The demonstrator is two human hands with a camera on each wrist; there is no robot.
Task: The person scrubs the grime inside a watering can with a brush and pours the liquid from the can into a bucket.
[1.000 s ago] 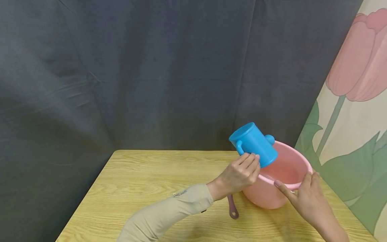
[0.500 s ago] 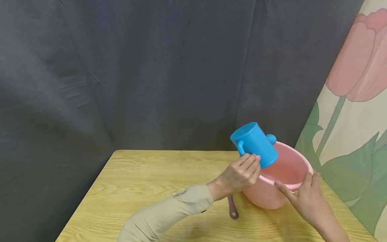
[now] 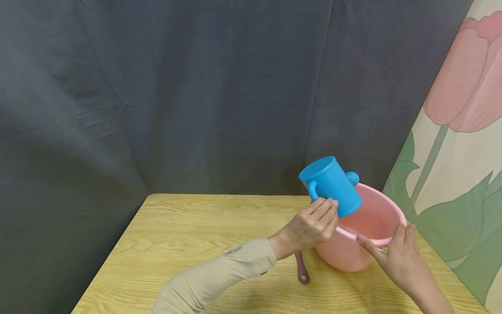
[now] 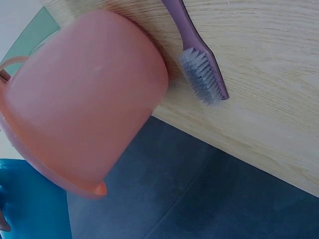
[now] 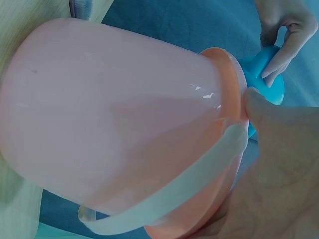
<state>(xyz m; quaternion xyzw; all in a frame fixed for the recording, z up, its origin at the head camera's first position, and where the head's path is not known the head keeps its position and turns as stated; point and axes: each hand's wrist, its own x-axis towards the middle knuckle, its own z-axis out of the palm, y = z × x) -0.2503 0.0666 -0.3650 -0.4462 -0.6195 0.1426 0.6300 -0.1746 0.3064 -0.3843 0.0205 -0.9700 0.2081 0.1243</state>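
A blue plastic mug (image 3: 336, 187), with a loop handle and a rounded knob on its far side, is tilted over a pink bucket (image 3: 345, 253). My left hand (image 3: 313, 224) grips the mug by its handle side, fingers curled; the handle's lower part is hidden by them. The bucket stands on the table at the right, and a little liquid seems to show inside. My right hand (image 3: 408, 261) holds the bucket's rim, thumb on the near edge and fingers round the right side. In the right wrist view the bucket's pale carrying handle (image 5: 174, 189) hangs against its wall.
A brush with a purple handle (image 3: 302, 270) and grey bristles (image 4: 202, 74) lies on the wooden table (image 3: 188, 235) left of the bucket. A dark curtain (image 3: 215, 96) hangs behind, and a tulip-painted wall (image 3: 459, 174) stands close on the right.
The mug has shifted very slightly to the right in my left hand's grip. My right hand and the bucket hold nearly still.
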